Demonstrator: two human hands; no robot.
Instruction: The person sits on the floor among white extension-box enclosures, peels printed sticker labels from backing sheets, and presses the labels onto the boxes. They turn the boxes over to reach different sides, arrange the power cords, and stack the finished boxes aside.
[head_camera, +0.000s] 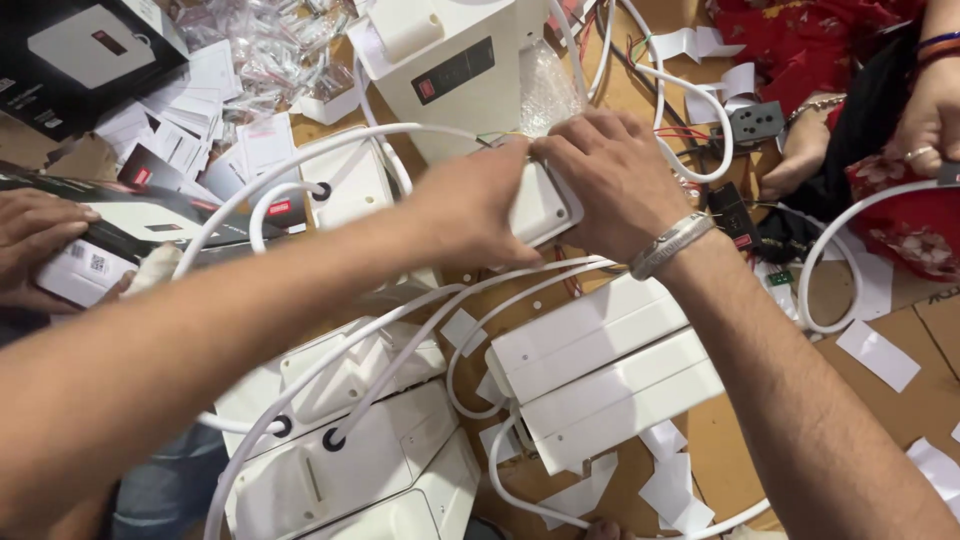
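Both my hands meet over a small white plastic power-strip casing (537, 205) in the middle of the view. My left hand (470, 205) grips its left end from above. My right hand (610, 175), with a metal bracelet at the wrist, clamps the right end, fingers curled over the top edge. A white cable (300, 160) loops away from the casing to the left. Thin coloured wires (680, 132) show beside my right hand.
Several white power strips (600, 370) and casings (350, 450) with cables lie below my arms. A tall white box (450, 70) stands behind. Another person's hand (35, 235) holds a box at left; another person's hands (930, 110) work at right. Paper scraps litter the cardboard.
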